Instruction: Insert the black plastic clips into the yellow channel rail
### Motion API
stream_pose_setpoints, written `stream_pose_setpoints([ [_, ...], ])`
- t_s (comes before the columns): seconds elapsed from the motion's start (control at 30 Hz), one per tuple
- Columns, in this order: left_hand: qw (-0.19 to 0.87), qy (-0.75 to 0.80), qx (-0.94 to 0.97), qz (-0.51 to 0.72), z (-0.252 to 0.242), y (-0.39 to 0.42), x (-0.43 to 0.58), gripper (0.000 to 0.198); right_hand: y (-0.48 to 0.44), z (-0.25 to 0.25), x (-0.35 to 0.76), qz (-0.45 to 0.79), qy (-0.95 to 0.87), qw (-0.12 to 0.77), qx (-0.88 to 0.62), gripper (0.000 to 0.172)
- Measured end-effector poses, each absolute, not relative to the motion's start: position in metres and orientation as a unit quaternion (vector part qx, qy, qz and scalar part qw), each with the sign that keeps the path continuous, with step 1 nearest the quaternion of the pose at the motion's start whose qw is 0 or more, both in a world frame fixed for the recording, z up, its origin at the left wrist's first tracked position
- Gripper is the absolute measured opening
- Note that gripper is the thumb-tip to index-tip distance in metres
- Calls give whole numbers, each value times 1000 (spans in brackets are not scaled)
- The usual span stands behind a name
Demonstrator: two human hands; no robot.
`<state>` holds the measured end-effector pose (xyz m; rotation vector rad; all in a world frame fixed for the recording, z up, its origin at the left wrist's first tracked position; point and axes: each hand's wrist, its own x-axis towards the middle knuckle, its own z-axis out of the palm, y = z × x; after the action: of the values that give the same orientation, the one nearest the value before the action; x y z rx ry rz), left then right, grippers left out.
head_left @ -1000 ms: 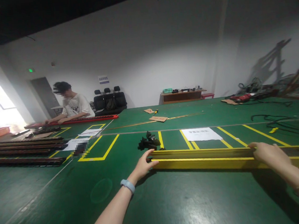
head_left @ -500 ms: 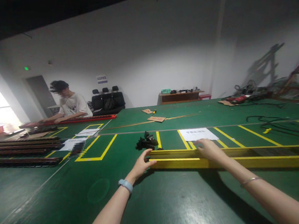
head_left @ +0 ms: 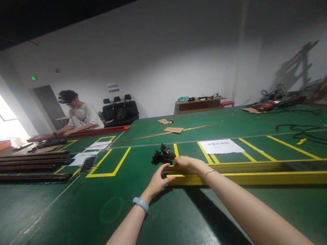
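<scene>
A long yellow channel-shaped rail [head_left: 261,177] lies across the green table, its left end in front of me. My left hand [head_left: 158,180] grips that end, thumb on the near side and fingers on the far side. A small dark piece shows in the rail's end beside that hand. My right hand [head_left: 188,164] is over the rail just right of the left one, fingertips bent together at its far edge. Whatever those fingers hold is hidden. Just beyond them sits a pile of black parts [head_left: 161,156], close to the right fingertips.
White paper sheets [head_left: 222,147] and yellow tape lines mark the green table [head_left: 128,233]. Dark rails [head_left: 27,180] lie at the left. A co-worker [head_left: 83,116] handles a red rail [head_left: 109,130]. Cardboard pieces [head_left: 174,130], black cable [head_left: 303,127] and a red tool [head_left: 266,107] lie farther back.
My right hand has moved left along the rail to the black parts, its fingers now lowered and drawn together. My left hand stays on the rail's end. The view has shifted slightly.
</scene>
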<state>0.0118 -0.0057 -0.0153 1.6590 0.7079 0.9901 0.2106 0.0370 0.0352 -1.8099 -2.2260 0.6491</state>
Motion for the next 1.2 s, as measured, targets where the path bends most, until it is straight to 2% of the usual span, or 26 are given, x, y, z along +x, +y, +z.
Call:
stream_pose_setpoints([
  [0.07, 508, 303, 694, 411, -15, -6, 12, 61, 39, 31, 211, 225, -738, 112, -626, 30],
  [0.17, 507, 306, 693, 411, -14, -6, 12, 60, 38, 28, 216, 222, -717, 161, -641, 26],
  [0.3, 507, 311, 693, 407, -15, -5, 12, 60, 33, 26, 224, 208, -673, 267, -658, 19],
  [0.43, 490, 313, 702, 411, -17, -4, 12, 61, 24, 28, 226, 200, -626, 385, -648, 23],
  [0.6, 481, 309, 705, 420, -22, -3, 13, 61, 2, 29, 209, 234, -613, 508, -558, 31],
  [0.77, 434, 311, 717, 448, -20, -6, 13, 64, -22, 26, 186, 317, -620, 551, -459, 35],
  [0.93, 382, 335, 718, 475, -10, -11, 11, 43, -32, 27, 176, 450, -571, 570, -383, 34],
  [1.2, 484, 314, 636, 512, -5, -14, 14, 42, -30, 17, 170, 383, -617, 559, -400, 26],
])
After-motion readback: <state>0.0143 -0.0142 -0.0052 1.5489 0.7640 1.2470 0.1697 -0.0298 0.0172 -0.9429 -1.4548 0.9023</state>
